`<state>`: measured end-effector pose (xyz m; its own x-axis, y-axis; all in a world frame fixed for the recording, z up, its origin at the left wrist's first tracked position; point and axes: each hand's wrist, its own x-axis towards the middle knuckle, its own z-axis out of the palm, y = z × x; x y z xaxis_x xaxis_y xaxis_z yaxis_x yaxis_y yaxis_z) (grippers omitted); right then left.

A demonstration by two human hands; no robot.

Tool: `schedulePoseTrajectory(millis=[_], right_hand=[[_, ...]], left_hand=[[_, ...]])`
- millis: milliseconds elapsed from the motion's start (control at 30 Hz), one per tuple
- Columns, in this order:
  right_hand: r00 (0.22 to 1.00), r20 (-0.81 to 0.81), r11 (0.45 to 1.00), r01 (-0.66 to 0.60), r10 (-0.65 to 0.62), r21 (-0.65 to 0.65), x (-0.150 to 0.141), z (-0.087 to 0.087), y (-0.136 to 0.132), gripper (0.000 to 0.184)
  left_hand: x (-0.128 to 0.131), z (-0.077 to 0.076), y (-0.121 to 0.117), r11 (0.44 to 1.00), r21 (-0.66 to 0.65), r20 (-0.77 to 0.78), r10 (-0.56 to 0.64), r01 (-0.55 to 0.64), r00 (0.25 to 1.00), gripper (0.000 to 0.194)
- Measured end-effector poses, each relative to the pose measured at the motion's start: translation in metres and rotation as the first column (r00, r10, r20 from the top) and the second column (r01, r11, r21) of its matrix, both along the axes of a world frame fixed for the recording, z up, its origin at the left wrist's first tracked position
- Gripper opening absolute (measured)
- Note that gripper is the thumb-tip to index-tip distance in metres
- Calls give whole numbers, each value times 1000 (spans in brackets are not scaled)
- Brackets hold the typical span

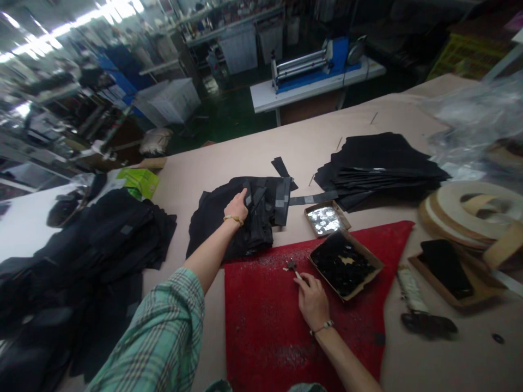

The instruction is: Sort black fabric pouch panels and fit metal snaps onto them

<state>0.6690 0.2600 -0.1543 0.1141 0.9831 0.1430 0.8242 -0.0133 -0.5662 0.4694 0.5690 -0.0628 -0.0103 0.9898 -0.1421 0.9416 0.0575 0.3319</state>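
My left hand (237,208) reaches out over a pile of black fabric pieces (241,218) in the middle of the table, its fingers curled down on the top piece. My right hand (311,298) rests on the red mat (286,316), fingers pinched on a small dark metal part (291,265) at their tips. Right beside that hand stands a shallow cardboard tray of black parts (345,264). Behind it sits a smaller tray of shiny silver parts (326,219).
A big heap of black fabric (81,261) covers the table's left side. Another stack of black pieces (379,166) lies at the back right. Rolls of tan tape (469,209), a black phone (447,268) on a board and a hand tool (425,316) sit at the right.
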Motion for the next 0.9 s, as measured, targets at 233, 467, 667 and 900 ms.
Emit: schedulePoseTrajectory(millis=[233,467,667,900], right_hand=[[999,-41,1000,-6,6,4,-22,22,10,33],[999,-39,998,-4,1,-61,-6,-1,-3,43],[998,-51,999,39,-38,3,11,-9,-19,44],[995,-62,994,87,-83,60,15,-16,-36,41]], left_hand=[[65,-44,-6,972,-184,-125,121,-143,985,119],[-1,-17,26,979,-198,102,-16,36,995,99],[-73,35,49,962,-272,477,137,-2,868,62],[-78,42,26,967,-230,513,220,-114,830,54]])
